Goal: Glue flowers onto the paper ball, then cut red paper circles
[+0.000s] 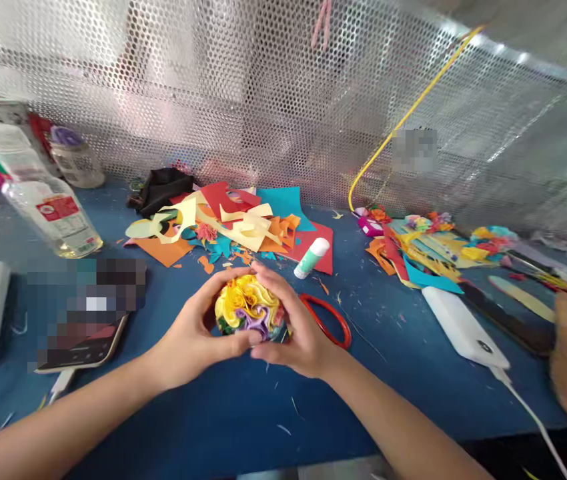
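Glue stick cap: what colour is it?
Green, on a white glue stick; head view.

Head view, downward, near table (pixel 243 427)

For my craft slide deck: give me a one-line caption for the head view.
Both hands, left hand and right hand, cup a paper-flower ball above a blue table strewn with paper scraps.

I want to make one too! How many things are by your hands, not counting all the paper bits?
Paper flower ball, cupped in the left hand and right hand: 1
Red scissors: 1
Glue stick: 1
Phone: 1
White power bank: 1
Clear bottle: 1
Total: 6
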Tool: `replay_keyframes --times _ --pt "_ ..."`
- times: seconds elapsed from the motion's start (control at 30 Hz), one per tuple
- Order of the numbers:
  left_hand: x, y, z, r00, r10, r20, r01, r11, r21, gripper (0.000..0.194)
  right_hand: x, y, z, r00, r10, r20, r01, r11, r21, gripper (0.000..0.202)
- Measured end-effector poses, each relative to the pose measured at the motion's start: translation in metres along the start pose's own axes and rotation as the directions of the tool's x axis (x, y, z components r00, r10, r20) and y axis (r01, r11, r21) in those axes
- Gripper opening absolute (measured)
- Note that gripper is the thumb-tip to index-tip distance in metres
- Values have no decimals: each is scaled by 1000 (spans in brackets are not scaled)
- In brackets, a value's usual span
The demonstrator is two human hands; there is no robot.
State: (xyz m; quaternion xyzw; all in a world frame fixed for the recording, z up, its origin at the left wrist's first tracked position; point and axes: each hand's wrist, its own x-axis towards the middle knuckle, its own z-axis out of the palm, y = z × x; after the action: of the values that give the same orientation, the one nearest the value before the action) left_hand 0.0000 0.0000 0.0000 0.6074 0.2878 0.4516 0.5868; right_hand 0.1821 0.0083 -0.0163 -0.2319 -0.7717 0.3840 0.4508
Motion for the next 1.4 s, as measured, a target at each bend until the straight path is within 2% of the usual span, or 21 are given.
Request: replay_keyframes --times 0.13,0.23,0.43,0.53,0.63,0.9,1.07,1.2,1.4 --pt "-7 4 2 998 -17 58 11 995 104 69 0 -10 3 990 118 -79 -106 984 141 43" --pt "-9 4 3 996 -3 84 -10 988 155 73 1 -14 2 990 98 -106 -84 987 135 32" --pt "-10 0 5 998 68 11 -69 975 210 73 3 -15 2 981 167 -103 -144 970 197 34" --pt "-10 0 3 994 103 35 -109 952 287 76 2 -15 3 971 209 -113 -175 951 256 29" --pt "-10 1 0 993 76 88 -102 936 337 79 1 -15 4 967 235 -102 -195 933 302 29" --pt "-10 0 -1 990 84 115 -121 920 372 78 1 -16 4 964 240 -111 -193 926 324 28" --pt "-11 0 -2 989 96 117 -134 916 377 78 1 -17 5 961 243 -136 -193 933 304 28" --pt "-11 1 -1 988 112 106 -144 918 371 77 1 -19 5 965 248 -89 -216 939 269 31" --pt "-10 0 3 991 113 66 -129 932 338 73 0 -19 3 963 247 -104 -234 964 126 29"
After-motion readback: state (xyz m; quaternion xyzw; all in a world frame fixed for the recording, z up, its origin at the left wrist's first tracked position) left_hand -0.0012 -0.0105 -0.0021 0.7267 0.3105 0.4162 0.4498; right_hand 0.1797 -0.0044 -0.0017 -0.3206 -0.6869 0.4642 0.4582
